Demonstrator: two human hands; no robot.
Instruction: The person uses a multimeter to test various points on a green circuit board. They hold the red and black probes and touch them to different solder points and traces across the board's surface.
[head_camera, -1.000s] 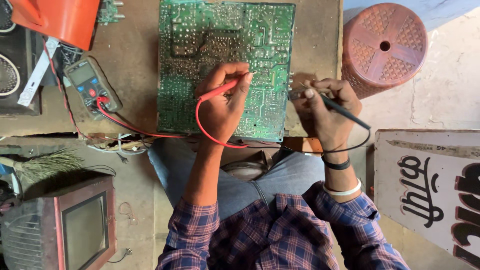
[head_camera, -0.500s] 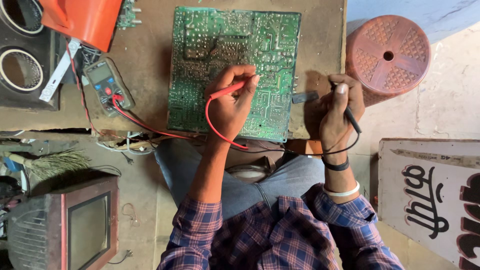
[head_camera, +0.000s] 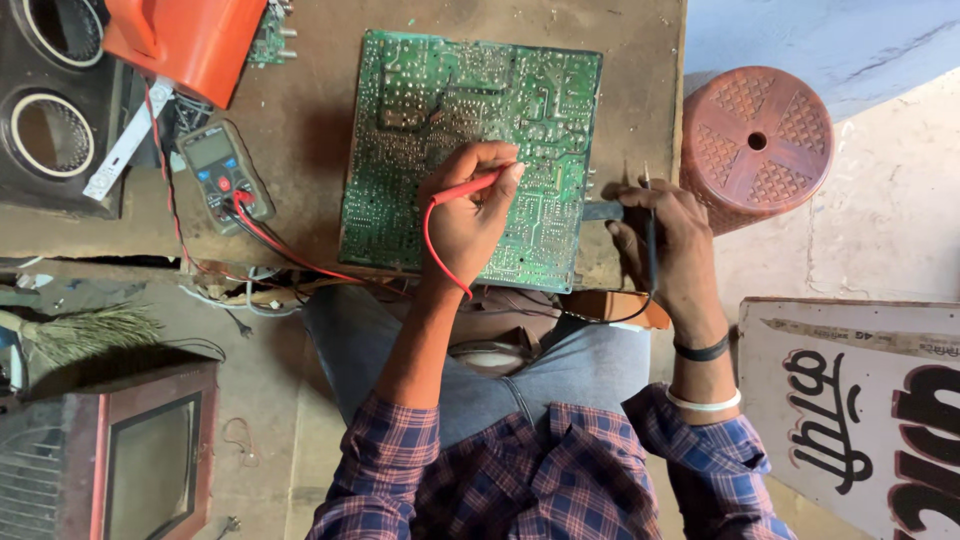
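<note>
Your left hand (head_camera: 470, 215) pinches the red probe (head_camera: 470, 187) on the green circuit board (head_camera: 440, 120); your right hand (head_camera: 670, 235) grips the black probe (head_camera: 650, 235) beside it.

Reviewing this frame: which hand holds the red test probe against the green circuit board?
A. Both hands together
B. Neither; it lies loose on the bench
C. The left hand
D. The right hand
C. The left hand pinches the red probe with its tip on the green circuit board, while the right hand holds the black probe just off the board's right edge.
</note>
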